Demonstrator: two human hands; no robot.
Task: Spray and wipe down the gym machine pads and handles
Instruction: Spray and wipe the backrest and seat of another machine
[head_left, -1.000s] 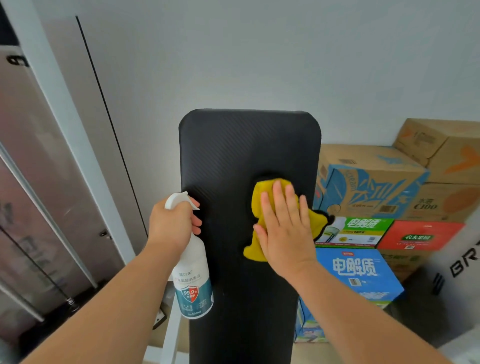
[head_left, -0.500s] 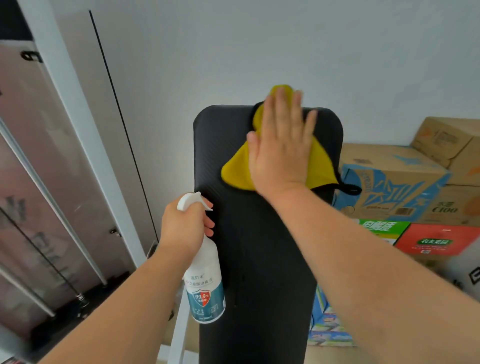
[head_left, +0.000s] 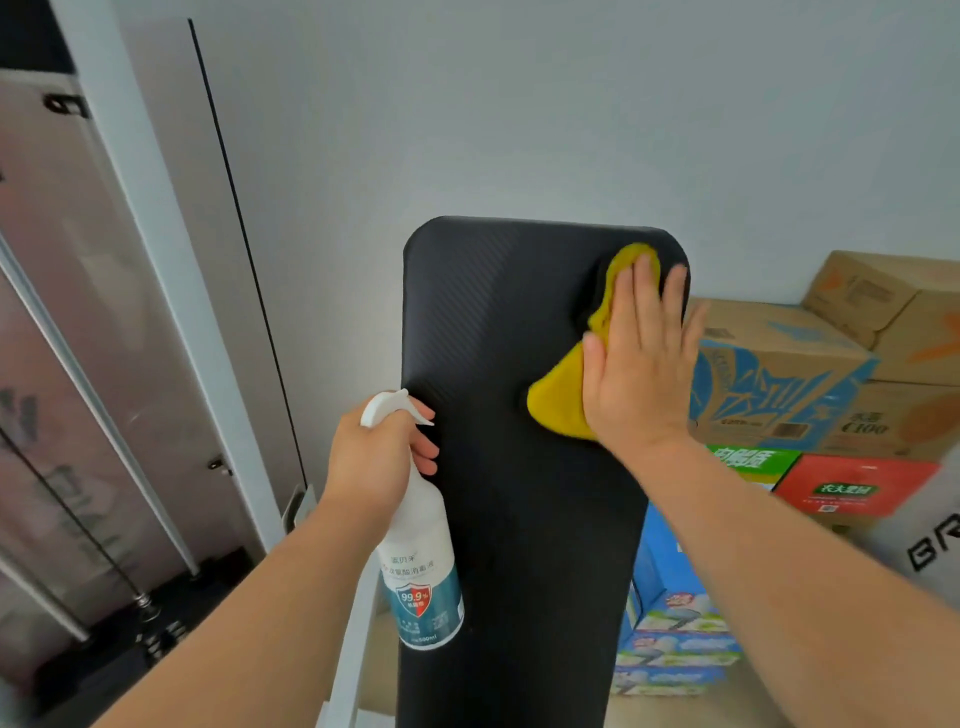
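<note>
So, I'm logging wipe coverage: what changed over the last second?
The right hand slid the yellow cloth from mid-pad up to the top edge, then to the upper right corner of the black pad. The left hand kept gripping the spray bottle beside the pad.

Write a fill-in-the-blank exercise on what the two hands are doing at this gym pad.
The left hand grips a white ____ bottle.
The right hand presses a ____ cloth flat against the black pad.
The cloth lies by the pad's upper ____ corner.
The bottle's label shows ____ %.
Missing words: spray; yellow; right; 99.9
</note>
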